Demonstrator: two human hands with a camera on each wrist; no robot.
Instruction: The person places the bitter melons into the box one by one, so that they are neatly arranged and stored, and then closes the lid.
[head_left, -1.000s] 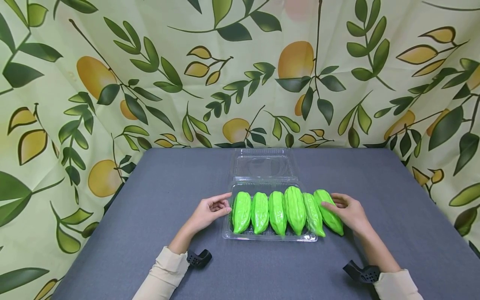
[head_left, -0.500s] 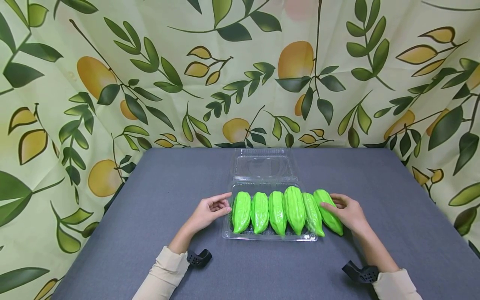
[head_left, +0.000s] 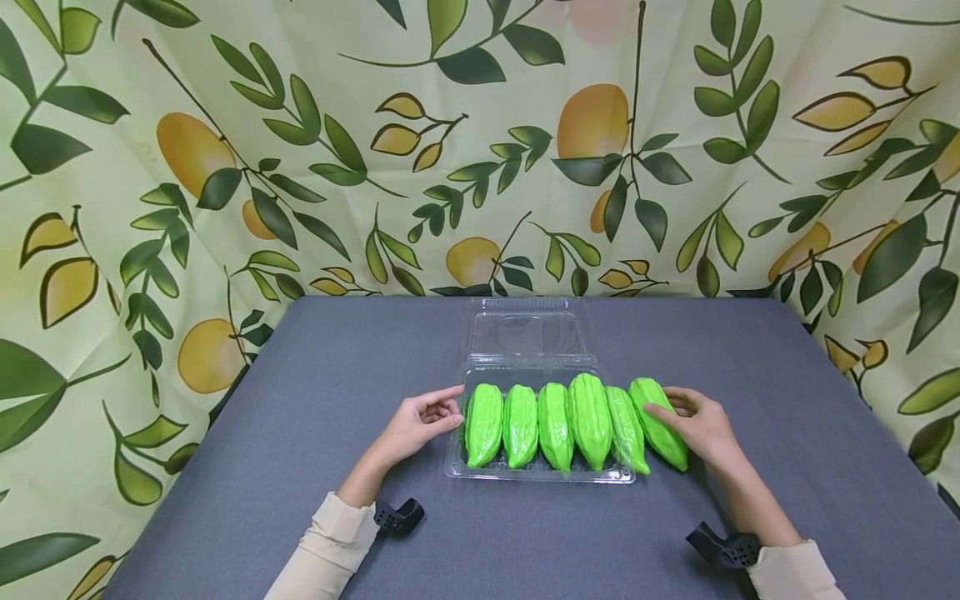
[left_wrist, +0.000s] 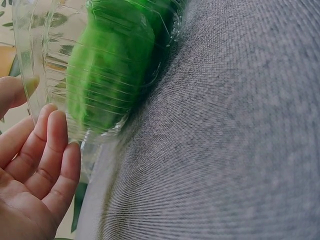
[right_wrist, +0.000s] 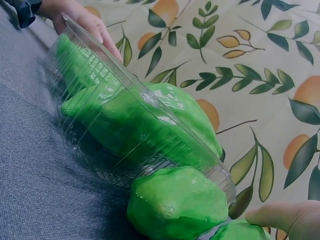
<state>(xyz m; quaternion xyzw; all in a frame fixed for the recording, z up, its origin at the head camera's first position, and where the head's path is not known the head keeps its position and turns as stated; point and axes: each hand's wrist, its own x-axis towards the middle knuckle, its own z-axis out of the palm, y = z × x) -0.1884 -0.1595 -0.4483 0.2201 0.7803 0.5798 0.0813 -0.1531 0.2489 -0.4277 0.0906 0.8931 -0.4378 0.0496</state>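
Note:
A clear plastic clamshell container (head_left: 525, 477) stands with its lid folded back. Several bright green, ridged fruits with pointed ends, like glossy imitations, lie in it side by side. One slimmer green fruit (head_left: 630, 429) leans across its right rim. Just right of that, a tilted green fruit (head_left: 667, 437) is held by my right hand (head_left: 701, 425), thumb on top and fingers at the far side. In the right wrist view my thumb (right_wrist: 280, 215) lies on it. My left hand (head_left: 420, 425) holds the container's left rim between thumb and fingertips, as the left wrist view shows.
The transparent lid (head_left: 528, 333) lies flat toward the table's far edge. Grey cloth covers the table (head_left: 360, 350). A curtain (head_left: 480, 142) printed with leaves and orange fruit hangs behind and at both sides. Each wrist wears a black camera mount (head_left: 400, 517).

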